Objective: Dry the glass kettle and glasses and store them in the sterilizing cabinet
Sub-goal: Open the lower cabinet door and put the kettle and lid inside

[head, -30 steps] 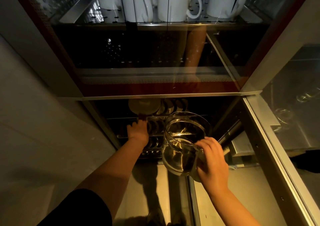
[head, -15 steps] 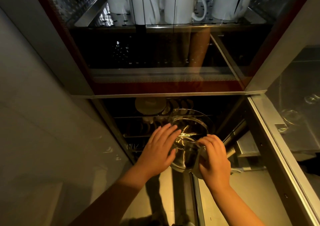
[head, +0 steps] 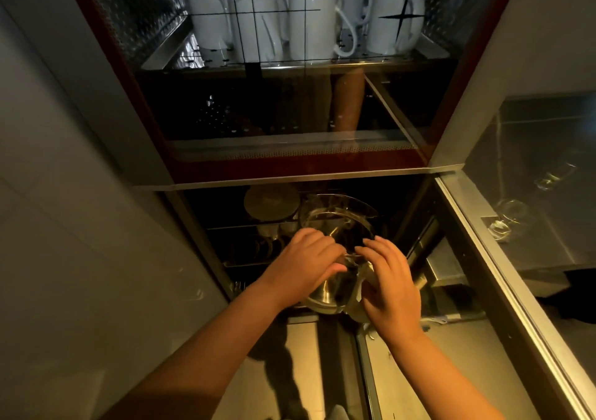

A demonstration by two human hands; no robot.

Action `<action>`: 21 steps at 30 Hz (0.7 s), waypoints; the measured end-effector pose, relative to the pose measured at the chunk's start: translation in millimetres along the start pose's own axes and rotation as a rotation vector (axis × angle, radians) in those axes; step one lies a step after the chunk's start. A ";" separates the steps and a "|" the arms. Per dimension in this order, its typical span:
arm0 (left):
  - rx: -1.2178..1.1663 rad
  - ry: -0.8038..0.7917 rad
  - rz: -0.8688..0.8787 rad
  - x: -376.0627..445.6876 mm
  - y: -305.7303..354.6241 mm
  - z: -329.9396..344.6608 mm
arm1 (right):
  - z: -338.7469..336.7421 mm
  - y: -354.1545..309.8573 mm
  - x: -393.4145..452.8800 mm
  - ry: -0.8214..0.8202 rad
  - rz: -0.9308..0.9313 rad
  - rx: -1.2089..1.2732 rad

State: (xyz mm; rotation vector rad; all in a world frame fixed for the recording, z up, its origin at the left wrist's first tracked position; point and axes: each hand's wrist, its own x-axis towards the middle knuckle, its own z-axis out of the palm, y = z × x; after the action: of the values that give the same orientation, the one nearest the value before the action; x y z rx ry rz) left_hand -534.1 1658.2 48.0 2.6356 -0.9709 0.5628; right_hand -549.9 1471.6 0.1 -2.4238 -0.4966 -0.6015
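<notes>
Both our hands clasp the glass kettle: left hand on its side, right hand at the handle, inside the sterilizing cabinet, white mugs far above.

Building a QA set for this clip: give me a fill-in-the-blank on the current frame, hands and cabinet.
1. The glass kettle is held by ____ hands.
2. The left hand and right hand hold it at the open ____ compartment of the cabinet.
3. The upper shelf holds ____ mugs behind glass.
4. The kettle's open mouth points ____ the camera.

Missing words: both; lower; white; toward
</notes>
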 end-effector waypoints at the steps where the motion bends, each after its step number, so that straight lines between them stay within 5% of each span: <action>1: 0.012 -0.001 0.010 0.7 1.0 -3.3 | 0.0 0.3 -0.7 0.002 -0.007 -0.024; 8: -0.120 -0.028 -0.126 4.6 -2.4 -26.6 | 0.0 -0.6 -17.1 0.169 -0.321 -0.094; 21: -0.234 -0.169 -0.111 7.5 -15.9 -61.9 | -16.7 6.2 -12.9 -0.033 -0.789 -0.375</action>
State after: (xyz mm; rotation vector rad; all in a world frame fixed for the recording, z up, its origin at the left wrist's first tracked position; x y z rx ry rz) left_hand -534.4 1689.3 104.2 2.5358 -0.8703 0.1892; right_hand -562.7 1454.0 2.7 -2.5270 -1.4977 -1.0486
